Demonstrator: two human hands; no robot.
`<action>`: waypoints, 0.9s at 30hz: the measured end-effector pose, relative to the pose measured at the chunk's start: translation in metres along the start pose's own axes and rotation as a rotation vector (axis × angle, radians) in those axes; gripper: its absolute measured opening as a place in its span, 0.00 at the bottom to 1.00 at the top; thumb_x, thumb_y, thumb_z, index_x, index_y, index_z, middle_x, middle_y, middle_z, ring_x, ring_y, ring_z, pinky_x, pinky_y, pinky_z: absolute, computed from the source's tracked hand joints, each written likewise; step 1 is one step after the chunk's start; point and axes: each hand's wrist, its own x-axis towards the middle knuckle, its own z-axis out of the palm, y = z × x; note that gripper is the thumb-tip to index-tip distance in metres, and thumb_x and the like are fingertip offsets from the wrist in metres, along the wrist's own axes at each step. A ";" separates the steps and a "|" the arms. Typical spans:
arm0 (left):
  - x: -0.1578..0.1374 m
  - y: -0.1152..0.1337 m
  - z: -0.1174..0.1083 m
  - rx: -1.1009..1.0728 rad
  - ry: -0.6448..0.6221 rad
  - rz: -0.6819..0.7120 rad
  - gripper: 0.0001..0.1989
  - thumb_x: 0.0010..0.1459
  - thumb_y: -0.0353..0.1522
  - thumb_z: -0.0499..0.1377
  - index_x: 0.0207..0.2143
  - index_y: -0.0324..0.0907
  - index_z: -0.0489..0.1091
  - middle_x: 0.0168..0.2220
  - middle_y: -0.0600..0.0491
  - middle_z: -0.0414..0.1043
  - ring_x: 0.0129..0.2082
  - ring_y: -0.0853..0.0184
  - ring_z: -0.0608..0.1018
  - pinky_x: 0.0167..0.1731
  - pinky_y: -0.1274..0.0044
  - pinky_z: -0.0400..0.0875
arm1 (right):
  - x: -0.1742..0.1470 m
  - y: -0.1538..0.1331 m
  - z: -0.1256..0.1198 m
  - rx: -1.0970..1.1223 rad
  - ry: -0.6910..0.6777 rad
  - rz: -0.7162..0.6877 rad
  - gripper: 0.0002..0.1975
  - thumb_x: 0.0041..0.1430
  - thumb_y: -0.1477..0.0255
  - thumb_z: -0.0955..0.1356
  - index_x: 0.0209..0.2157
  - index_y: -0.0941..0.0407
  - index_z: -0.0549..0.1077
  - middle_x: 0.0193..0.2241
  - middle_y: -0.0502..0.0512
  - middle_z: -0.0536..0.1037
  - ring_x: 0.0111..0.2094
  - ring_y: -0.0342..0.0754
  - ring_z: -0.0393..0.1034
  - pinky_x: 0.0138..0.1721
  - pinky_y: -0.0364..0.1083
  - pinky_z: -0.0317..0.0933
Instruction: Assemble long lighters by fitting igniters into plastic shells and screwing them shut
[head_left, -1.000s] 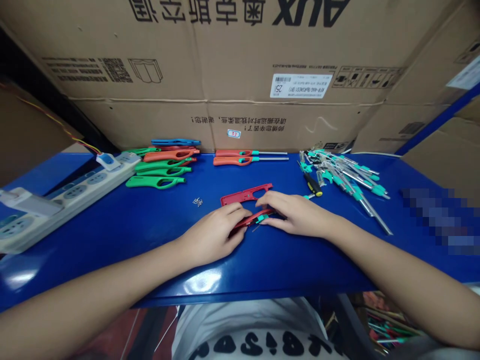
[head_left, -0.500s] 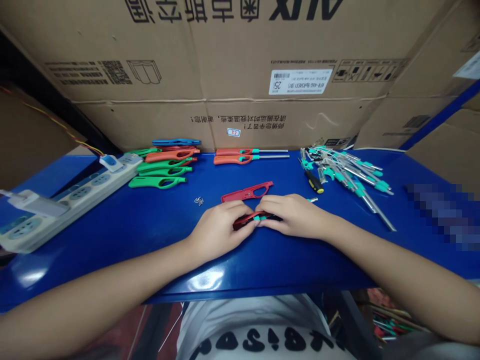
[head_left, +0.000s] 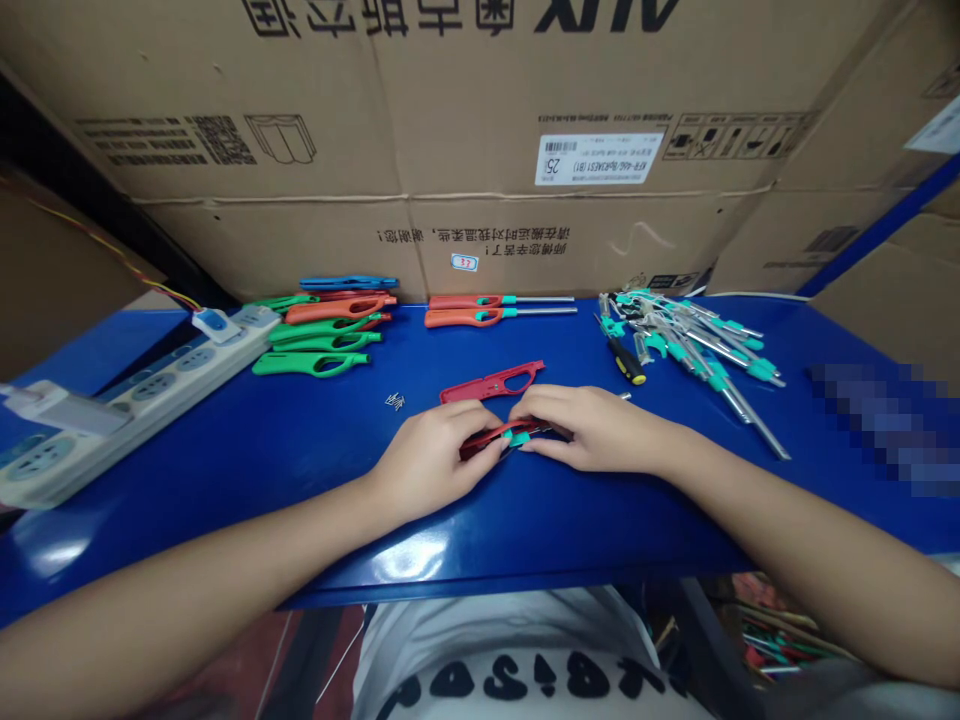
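Evidently, in the head view, this step favours gentle, level pressure: the left hand (head_left: 431, 455) should steady the held red lighter casing (head_left: 480, 438) while the right hand (head_left: 592, 428) handles the teal piece (head_left: 519, 438) without skewing it. The left fingers grip the casing's left end; the right fingers pinch its right end. It lies between them, on the wearer's side of the loose red casing half (head_left: 480, 387); screws (head_left: 395, 402) lie left of that half.

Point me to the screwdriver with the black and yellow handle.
In the head view, the screwdriver lies right of centre on the blue table, beyond the right hand, just left of the pile of metal tubes.
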 end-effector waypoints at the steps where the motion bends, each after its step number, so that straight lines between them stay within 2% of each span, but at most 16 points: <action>1: 0.000 0.000 0.000 -0.003 0.000 -0.003 0.08 0.66 0.35 0.57 0.39 0.43 0.76 0.35 0.53 0.76 0.35 0.66 0.77 0.35 0.76 0.68 | -0.001 0.000 0.000 -0.004 0.011 0.002 0.11 0.65 0.69 0.69 0.48 0.56 0.69 0.45 0.55 0.76 0.40 0.47 0.72 0.36 0.43 0.62; 6: 0.002 -0.004 0.002 -0.005 0.015 -0.032 0.08 0.65 0.36 0.59 0.38 0.42 0.76 0.32 0.54 0.75 0.30 0.67 0.75 0.33 0.76 0.67 | -0.002 0.004 0.002 -0.155 0.033 -0.053 0.07 0.66 0.69 0.67 0.44 0.55 0.71 0.48 0.56 0.72 0.35 0.45 0.70 0.32 0.43 0.60; 9: 0.003 -0.005 0.002 -0.011 0.034 -0.048 0.08 0.64 0.36 0.60 0.36 0.42 0.76 0.32 0.55 0.75 0.29 0.68 0.74 0.32 0.76 0.66 | -0.002 0.008 0.005 -0.277 0.077 -0.128 0.08 0.69 0.68 0.64 0.44 0.55 0.73 0.48 0.57 0.72 0.32 0.43 0.68 0.30 0.42 0.57; 16: 0.003 -0.001 0.001 -0.051 0.047 -0.051 0.08 0.65 0.34 0.59 0.36 0.41 0.76 0.31 0.54 0.76 0.29 0.69 0.75 0.29 0.77 0.64 | -0.003 0.008 0.006 -0.455 0.169 -0.303 0.14 0.72 0.72 0.60 0.36 0.57 0.76 0.35 0.54 0.73 0.26 0.41 0.60 0.25 0.43 0.44; 27: 0.002 -0.001 0.002 -0.092 0.052 -0.071 0.05 0.63 0.31 0.60 0.35 0.40 0.76 0.31 0.54 0.77 0.29 0.69 0.75 0.29 0.78 0.64 | -0.001 -0.001 0.015 -0.573 0.176 -0.374 0.16 0.72 0.74 0.59 0.31 0.58 0.72 0.28 0.51 0.72 0.24 0.42 0.56 0.26 0.45 0.45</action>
